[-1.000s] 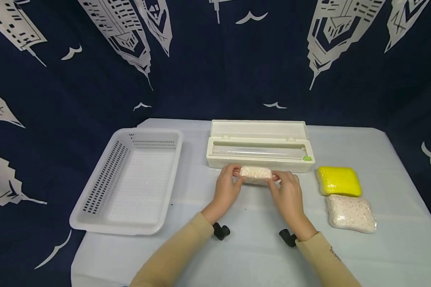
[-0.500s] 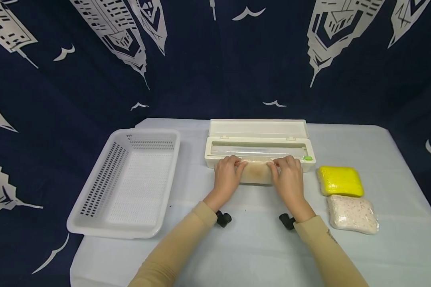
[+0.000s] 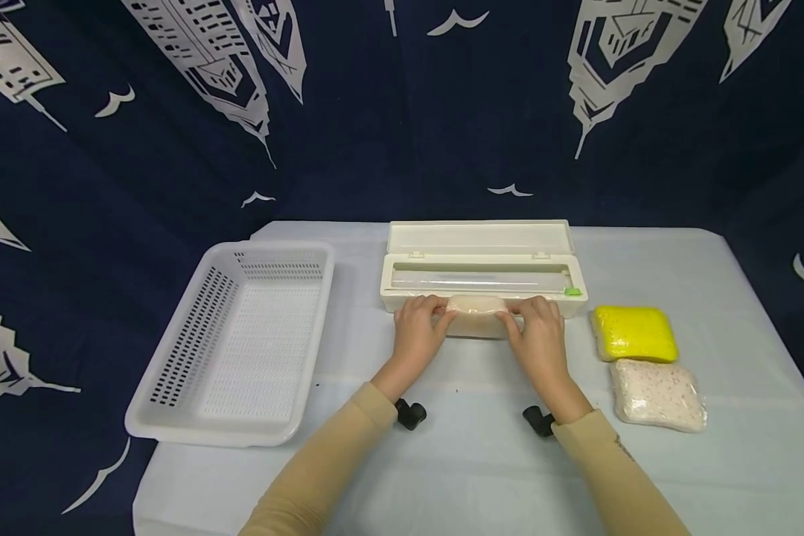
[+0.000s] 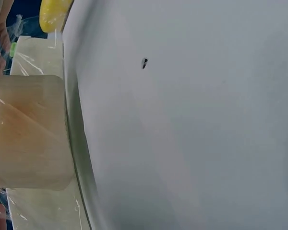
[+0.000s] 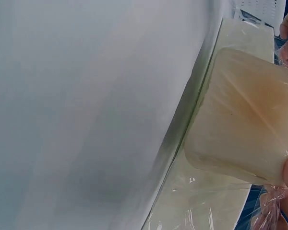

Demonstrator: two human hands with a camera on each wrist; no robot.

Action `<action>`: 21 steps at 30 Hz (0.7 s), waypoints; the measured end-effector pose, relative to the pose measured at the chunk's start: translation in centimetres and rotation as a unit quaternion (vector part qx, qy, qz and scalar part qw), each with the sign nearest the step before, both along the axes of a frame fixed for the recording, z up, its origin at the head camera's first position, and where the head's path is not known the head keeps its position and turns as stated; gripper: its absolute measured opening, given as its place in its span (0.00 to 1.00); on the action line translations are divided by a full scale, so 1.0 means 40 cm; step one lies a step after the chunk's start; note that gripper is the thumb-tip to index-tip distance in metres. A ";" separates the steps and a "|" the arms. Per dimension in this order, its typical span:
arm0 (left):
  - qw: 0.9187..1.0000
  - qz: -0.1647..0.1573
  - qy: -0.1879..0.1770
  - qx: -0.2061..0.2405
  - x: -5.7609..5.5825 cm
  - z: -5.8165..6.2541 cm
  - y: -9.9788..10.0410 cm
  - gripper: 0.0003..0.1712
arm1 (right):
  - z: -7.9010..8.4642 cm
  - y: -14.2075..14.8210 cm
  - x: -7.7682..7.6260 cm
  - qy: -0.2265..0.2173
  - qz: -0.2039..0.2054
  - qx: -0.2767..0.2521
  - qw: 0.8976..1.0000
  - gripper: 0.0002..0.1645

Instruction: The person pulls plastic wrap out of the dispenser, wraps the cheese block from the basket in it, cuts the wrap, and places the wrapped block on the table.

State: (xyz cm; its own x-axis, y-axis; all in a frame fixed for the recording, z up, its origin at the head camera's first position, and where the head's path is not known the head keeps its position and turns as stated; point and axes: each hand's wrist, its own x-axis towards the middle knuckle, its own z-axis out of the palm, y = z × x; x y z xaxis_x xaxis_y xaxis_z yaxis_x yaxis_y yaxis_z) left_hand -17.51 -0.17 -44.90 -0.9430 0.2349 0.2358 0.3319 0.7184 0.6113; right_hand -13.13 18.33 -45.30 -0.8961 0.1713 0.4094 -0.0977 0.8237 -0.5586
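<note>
A cream-coloured block (image 3: 477,321) wrapped in clear cling film stands tilted against the front of the cling film dispenser (image 3: 485,283). My left hand (image 3: 418,331) pinches the film at the block's left end, thumb towards me. At the right end my right hand (image 3: 537,331) does the same with thumb and fingers. The wrist views show the block's broad face (image 4: 31,134) with a brownish patch under smooth film. Gathered, crinkled film (image 5: 273,206) bunches by the right fingers. The dispenser's lid is up, showing a film roll inside and a green slider (image 3: 572,292).
At the right lie a yellow wrapped block (image 3: 635,333) and a pale speckled wrapped block (image 3: 658,394), edge to edge. A white slotted basket (image 3: 231,433) stands at the left. A dark patterned cloth (image 3: 402,134) hangs behind the white-covered table (image 3: 469,461).
Both hands have turned the cream block, from its narrow, crinkled side to its smooth broad face, and brought it up against the dispenser. Since half a second ago it has tilted slightly.
</note>
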 end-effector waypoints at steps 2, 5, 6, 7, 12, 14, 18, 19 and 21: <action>1.000 -0.003 0.000 0.000 0.010 -0.001 -0.005 0.15 | 0.000 -0.001 0.010 0.004 0.002 0.000 1.000 0.16; 1.000 -0.006 0.007 -0.005 0.026 -0.003 -0.010 0.14 | 0.000 -0.003 0.026 0.010 0.005 0.003 1.000 0.16; 1.000 -0.008 0.011 -0.006 0.031 -0.004 -0.012 0.14 | -0.001 -0.004 0.030 0.010 0.005 0.003 1.000 0.15; 1.000 -0.010 0.013 -0.006 0.037 -0.004 -0.014 0.14 | 0.000 -0.004 0.035 0.011 0.006 0.002 1.000 0.16; 0.999 -0.027 0.016 -0.009 0.067 -0.009 -0.029 0.14 | -0.002 -0.008 0.071 0.015 0.018 0.004 1.000 0.15; 0.999 -0.035 0.015 -0.014 0.084 -0.011 -0.040 0.15 | -0.004 -0.011 0.092 0.017 0.025 0.009 1.000 0.15; 0.997 -0.058 0.029 -0.035 0.126 -0.011 -0.065 0.15 | -0.007 -0.021 0.142 0.029 0.038 0.030 0.998 0.16; 0.996 -0.064 0.036 -0.044 0.137 -0.013 -0.070 0.15 | -0.008 -0.023 0.153 0.033 0.040 0.035 0.998 0.17; 0.994 -0.074 0.051 -0.062 0.156 -0.016 -0.078 0.15 | -0.011 -0.026 0.173 0.040 0.045 0.049 0.997 0.18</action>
State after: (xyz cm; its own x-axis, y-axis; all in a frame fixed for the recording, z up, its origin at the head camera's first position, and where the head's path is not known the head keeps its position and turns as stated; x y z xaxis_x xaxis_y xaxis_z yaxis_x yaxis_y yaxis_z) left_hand -11.28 -3.30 -45.55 -0.8688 0.4017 0.2895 0.4948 0.7250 0.4792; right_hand -6.21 17.27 -45.75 -0.8699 0.0484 0.4909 -0.2139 0.8598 -0.4637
